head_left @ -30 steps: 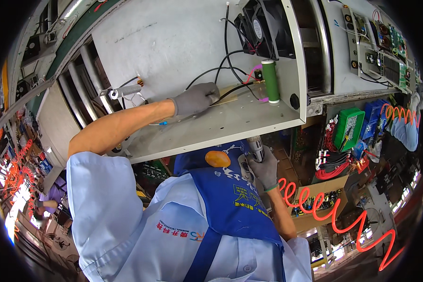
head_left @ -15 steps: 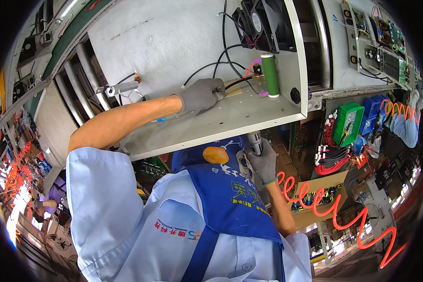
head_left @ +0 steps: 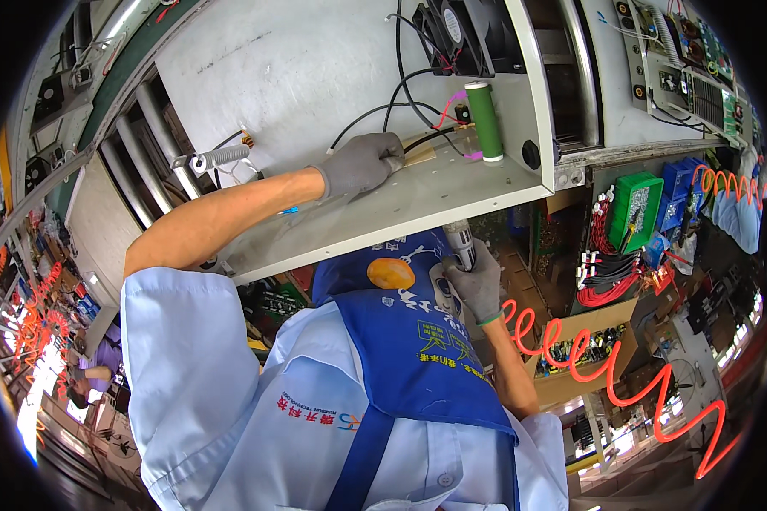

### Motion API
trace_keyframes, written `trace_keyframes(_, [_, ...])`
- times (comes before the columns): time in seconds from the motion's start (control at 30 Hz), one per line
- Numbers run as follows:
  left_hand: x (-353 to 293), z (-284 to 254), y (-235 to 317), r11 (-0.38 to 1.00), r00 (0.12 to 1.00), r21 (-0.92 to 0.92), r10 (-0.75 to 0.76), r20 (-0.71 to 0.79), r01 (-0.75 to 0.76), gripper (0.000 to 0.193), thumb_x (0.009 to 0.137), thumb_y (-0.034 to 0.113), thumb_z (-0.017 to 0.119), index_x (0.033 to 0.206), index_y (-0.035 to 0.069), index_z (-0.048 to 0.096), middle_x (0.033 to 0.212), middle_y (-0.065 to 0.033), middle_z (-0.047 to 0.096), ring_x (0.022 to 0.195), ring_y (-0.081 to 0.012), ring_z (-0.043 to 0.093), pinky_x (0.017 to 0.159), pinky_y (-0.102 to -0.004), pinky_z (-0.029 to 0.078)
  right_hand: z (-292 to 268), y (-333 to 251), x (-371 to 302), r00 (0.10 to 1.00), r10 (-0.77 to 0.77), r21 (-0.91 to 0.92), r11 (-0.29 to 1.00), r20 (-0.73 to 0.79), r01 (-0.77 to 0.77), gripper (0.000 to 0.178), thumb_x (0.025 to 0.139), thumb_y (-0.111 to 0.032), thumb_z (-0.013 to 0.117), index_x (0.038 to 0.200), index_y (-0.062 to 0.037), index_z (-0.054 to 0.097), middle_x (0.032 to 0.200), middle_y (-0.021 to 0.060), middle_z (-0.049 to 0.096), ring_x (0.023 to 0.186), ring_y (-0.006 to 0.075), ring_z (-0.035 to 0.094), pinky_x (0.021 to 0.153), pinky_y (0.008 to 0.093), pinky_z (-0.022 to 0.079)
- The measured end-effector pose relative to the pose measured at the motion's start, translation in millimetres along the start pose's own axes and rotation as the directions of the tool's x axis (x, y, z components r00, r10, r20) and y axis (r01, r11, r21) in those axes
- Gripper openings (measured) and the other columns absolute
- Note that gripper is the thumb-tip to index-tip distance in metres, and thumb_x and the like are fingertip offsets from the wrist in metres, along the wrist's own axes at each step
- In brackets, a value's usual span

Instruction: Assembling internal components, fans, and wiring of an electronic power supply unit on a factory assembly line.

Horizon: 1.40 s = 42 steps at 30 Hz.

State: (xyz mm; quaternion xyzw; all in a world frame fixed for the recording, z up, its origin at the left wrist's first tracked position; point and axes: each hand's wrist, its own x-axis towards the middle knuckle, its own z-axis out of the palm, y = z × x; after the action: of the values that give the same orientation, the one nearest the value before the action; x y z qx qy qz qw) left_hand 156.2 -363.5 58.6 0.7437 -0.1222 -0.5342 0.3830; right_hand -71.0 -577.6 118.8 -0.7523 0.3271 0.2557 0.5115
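Note:
My left hand [head_left: 360, 165], in a grey glove, reaches inside a light grey metal case [head_left: 400, 226]. Its fingers are curled beside a small tan patch [head_left: 420, 153] on the case's panel; whatever they pinch is hidden. A black cable [head_left: 426, 138] runs just past the fingertips. Below the case's near edge, my right hand [head_left: 479, 285], also gloved, grips a silver cylindrical air screwdriver [head_left: 461, 244] with its upper end toward the case's underside. A green cylindrical resistor [head_left: 485, 123] stands in the case to the right of my left hand.
Black fans [head_left: 469, 38] sit at the case's far right. A coiled orange air hose [head_left: 588, 362] stretches at the lower right. A green bin [head_left: 636, 211], red and black wire bundles [head_left: 607, 281] and a cardboard box [head_left: 584, 383] are at right. Metal rollers [head_left: 149, 119] lie at left.
My right hand and the air screwdriver have shifted slightly, with more of the silver barrel showing below the case edge. My left hand stays curled at nearly the same place.

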Motion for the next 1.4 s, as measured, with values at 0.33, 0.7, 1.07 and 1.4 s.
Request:
trace_keyframes(0.33, [4.4, -1.6, 1.2, 0.996, 0.999, -0.068, -0.049, 0.025, 0.05, 0.021, 0.091, 0.02, 0.06, 0.101, 0.003, 0.066, 0.094, -0.0133, 0.068, 0.085, -0.0223, 0.064, 0.078, -0.0356, 0.051, -0.5, -2.8, 5.9, 1.0, -0.018, -0.046, 0.999, -0.013, 0.018, 0.036, 0.077, -0.015, 0.076, 0.108, -0.0013, 0.064, 0.089, 0.0149, 0.069, 0.08, 0.0221, 0.068, 0.072, 0.035, 0.053])
trace_keyframes(0.7, [13.6, -5.1, -3.0, 0.953, 0.955, 0.174, 0.272, -0.117, -0.25, 0.019, 0.09, 0.017, 0.064, 0.1, 0.002, 0.071, 0.088, -0.0069, 0.069, 0.08, -0.0153, 0.062, 0.077, -0.0297, 0.051, 8.4, 9.6, 10.9, 0.998, -0.044, -0.073, 0.996, -0.048, 0.041, 0.037, 0.075, -0.013, 0.077, 0.108, -0.0014, 0.064, 0.087, 0.0154, 0.067, 0.078, 0.025, 0.068, 0.071, 0.0374, 0.053])
trace_keyframes(1.07, [27.1, -2.7, 34.3, 0.981, 0.997, -0.191, 0.0, -0.071, -0.013, 0.022, 0.092, 0.014, 0.063, 0.106, -0.001, 0.072, 0.091, -0.0083, 0.072, 0.081, -0.0114, 0.064, 0.078, -0.0269, 0.052, 5.3, 7.1, 10.5, 0.998, -0.051, -0.059, 0.997, -0.021, 0.049, 0.036, 0.078, -0.015, 0.077, 0.108, -0.0006, 0.064, 0.088, 0.0141, 0.068, 0.077, 0.0196, 0.066, 0.072, 0.0349, 0.052])
trace_keyframes(1.4, [23.8, 6.3, 26.9, 0.988, 0.988, -0.152, -0.025, -0.152, 0.002, 0.021, 0.094, 0.016, 0.063, 0.105, 0.001, 0.072, 0.093, -0.0075, 0.073, 0.082, -0.0101, 0.065, 0.078, -0.0262, 0.052, 8.4, 15.1, 12.4, 0.999, -0.041, -0.009, 0.999, -0.009, 0.041, 0.034, 0.078, -0.014, 0.077, 0.106, -0.0007, 0.063, 0.089, 0.0133, 0.067, 0.078, 0.0182, 0.065, 0.072, 0.0346, 0.052])
